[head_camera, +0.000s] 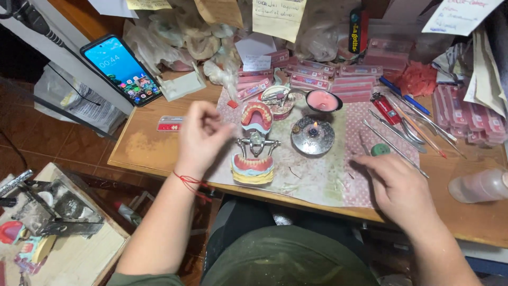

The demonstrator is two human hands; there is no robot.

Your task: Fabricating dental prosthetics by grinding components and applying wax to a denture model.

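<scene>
Left hand (203, 135) loosely curled, fingers (214, 117) holding nothing visible, just beside the hinged denture model (255, 143) near the surface's (143, 151) front edge. Right hand (398, 185) flat, fingers spread, empty, near the metal tools (402, 135). Best kept clear of the lit burner (313, 135) behind the model.

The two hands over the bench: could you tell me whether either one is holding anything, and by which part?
Nothing visible. The left hand hovers loosely curled beside the denture model; the right hand rests flat on the table.
</scene>
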